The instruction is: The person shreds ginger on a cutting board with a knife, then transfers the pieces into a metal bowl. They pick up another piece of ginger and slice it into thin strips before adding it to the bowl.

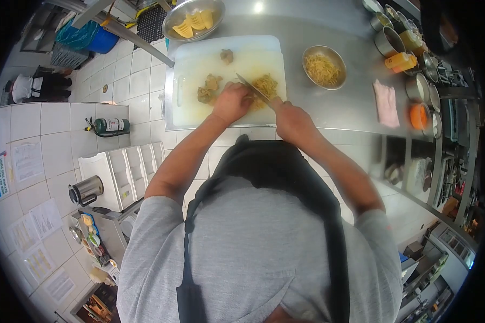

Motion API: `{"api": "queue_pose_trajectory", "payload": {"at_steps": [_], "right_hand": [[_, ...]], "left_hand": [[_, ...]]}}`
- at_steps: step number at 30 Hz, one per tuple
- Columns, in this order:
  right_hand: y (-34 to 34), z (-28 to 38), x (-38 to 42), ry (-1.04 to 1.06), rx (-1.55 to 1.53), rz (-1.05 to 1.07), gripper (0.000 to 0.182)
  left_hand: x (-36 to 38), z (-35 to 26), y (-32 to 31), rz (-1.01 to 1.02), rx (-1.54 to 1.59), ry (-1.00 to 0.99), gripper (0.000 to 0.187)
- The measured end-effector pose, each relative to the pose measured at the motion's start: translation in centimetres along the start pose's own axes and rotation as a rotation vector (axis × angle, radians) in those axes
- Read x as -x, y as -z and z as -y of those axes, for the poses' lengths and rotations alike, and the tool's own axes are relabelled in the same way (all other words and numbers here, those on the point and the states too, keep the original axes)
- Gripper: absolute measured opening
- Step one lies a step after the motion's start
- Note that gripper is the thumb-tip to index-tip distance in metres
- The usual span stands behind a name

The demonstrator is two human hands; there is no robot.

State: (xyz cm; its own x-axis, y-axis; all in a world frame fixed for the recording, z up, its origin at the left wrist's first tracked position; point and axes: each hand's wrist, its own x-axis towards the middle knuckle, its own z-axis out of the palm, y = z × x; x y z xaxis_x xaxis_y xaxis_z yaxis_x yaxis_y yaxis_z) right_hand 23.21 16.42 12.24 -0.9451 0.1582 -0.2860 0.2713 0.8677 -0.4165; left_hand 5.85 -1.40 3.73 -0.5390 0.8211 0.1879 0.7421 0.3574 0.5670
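Observation:
My right hand (295, 124) is wrapped round the handle of a kitchen knife (251, 87), its blade slanting up and left over a white cutting board (191, 54). Beside the blade, the fingers of my left hand (234, 102) are curled down on the board; what lies under them is hidden. A pile of thin yellowish shreds (265, 84) sits to the right of the blade. Left of my left hand are brownish, lumpy food pieces (207, 90), and one more piece (227, 56) lies higher on the board.
A metal bowl (343, 71) of similar shreds stands right of the board; another bowl (219, 13), with yellow ridged pieces, stands at its far left. A pink cloth (385, 104), a yellow-orange bottle (400, 61) and several containers line the counter's right side. Another person (35, 88) is at far left.

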Motion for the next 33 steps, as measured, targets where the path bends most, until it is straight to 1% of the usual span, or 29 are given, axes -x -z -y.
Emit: {"api": "queue_pose_trajectory", "payload": {"at_steps": [3,6,8,11,14,17,20,23,26,27,29,33], "right_hand": [[-1.6,-0.1,1.0,-0.030,-0.019,-0.021,0.023],[-1.7,0.2,0.1,-0.035,-0.008,-0.021,0.023],[-1.2,0.0,-0.4,-0.052,-0.024,-0.024,0.025],[0.3,0.4,0.1,-0.022,-0.005,-0.020,0.025],[0.2,1.0,1.2,-0.034,0.000,-0.032,0.023],[-1.6,0.0,-0.1,-0.019,-0.017,-0.044,0.023],[0.0,0.5,-0.2,-0.004,-0.010,-0.011,0.023],[-0.5,0.6,1.3,-0.020,-0.023,-0.033,0.022],[-1.9,0.0,-0.2,-0.022,-0.007,-0.018,0.027],[-1.3,0.3,-0.1,-0.024,-0.012,-0.019,0.027],[0.3,0.6,0.1,0.005,-0.023,-0.025,0.022],[-1.5,0.1,1.1,-0.030,-0.025,-0.038,0.021]], "left_hand": [[0.6,0.0,-0.5,-0.017,0.005,-0.014,0.018],[0.7,0.2,-0.3,-0.031,0.023,-0.013,0.020],[0.4,-0.3,0.1,-0.061,-0.044,0.060,0.021],[0.1,-0.3,0.5,-0.001,-0.053,0.069,0.022],[0.2,-0.6,0.7,0.000,-0.036,0.087,0.022],[0.3,0.0,0.3,-0.030,-0.031,0.042,0.022],[0.2,-0.1,0.4,0.003,-0.080,0.061,0.022],[0.4,0.3,-0.1,-0.038,-0.087,0.052,0.020],[0.4,-0.1,0.0,-0.054,-0.087,0.053,0.020],[0.5,-0.1,0.0,-0.050,-0.090,0.052,0.020],[0.4,-0.1,0.0,-0.053,-0.078,0.066,0.020],[0.8,0.2,-0.5,-0.047,-0.074,0.043,0.020]]}}
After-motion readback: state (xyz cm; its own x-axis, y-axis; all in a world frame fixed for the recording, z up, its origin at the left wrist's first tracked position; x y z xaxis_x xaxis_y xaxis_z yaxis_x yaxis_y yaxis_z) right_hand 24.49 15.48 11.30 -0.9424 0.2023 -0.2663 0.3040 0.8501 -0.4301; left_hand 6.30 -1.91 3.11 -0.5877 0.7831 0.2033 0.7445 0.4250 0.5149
